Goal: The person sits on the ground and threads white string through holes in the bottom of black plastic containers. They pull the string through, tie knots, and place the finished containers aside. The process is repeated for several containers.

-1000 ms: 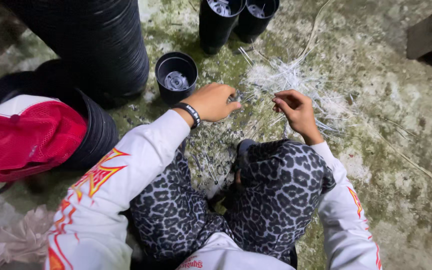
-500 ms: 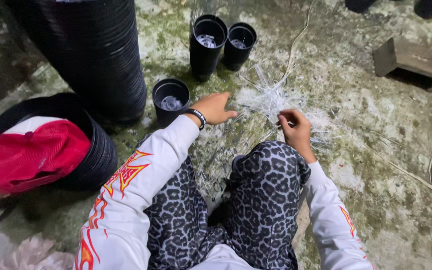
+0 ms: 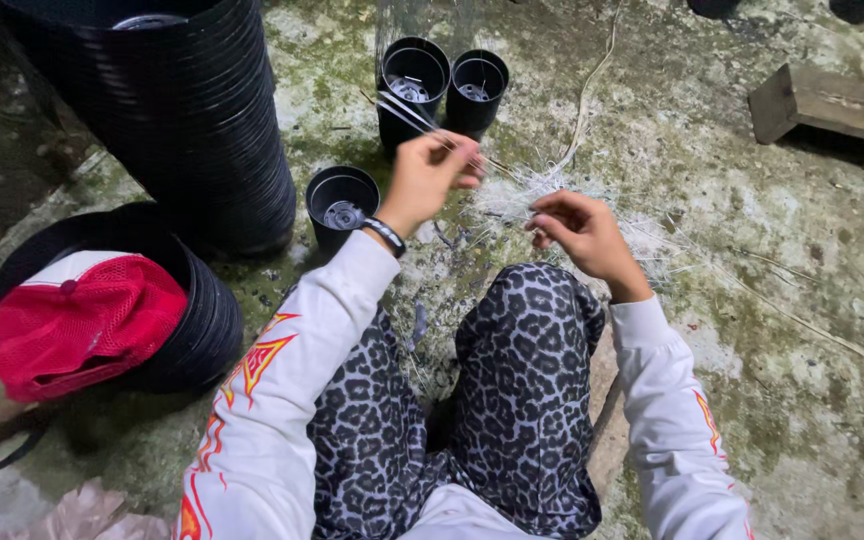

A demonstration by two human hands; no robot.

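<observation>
Strands [image 3: 407,108] pinched in left hand [image 3: 430,175] above small pot [image 3: 341,205]; right hand [image 3: 582,232] closed on loose ends nearby. Grip to be kept tight, strands aligned.

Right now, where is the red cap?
In the head view, the red cap sits at the left, on a low stack of black pots, beside the person's left sleeve.

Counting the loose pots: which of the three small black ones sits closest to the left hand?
The lone pot just below the left hand, beside the wrist; the other two stand paired farther up.
</observation>
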